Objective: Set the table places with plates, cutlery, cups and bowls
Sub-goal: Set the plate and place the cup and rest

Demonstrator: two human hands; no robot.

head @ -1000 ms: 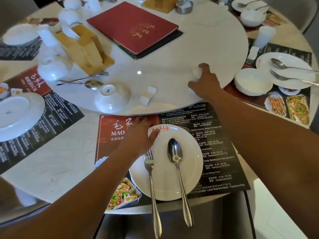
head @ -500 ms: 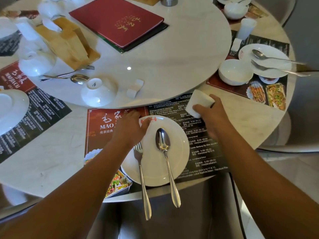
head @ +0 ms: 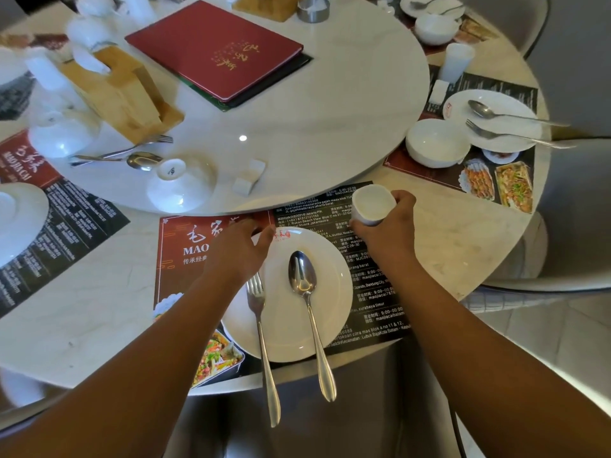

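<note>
Hidden and cut-off parts around the near place setting

The left hand [head: 241,249] covered the plate's [head: 330,292] far-left rim and part of the placemat's [head: 175,279] lettering; the right hand [head: 386,233] hid the cup's [head: 372,204] near side; the picture's left edge cropped another plate [head: 20,216].

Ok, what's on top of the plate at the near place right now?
A spoon and a fork lie on the plate, handles overhanging the table edge. The left hand covers the plate's far-left rim, so that part is hidden.
</note>
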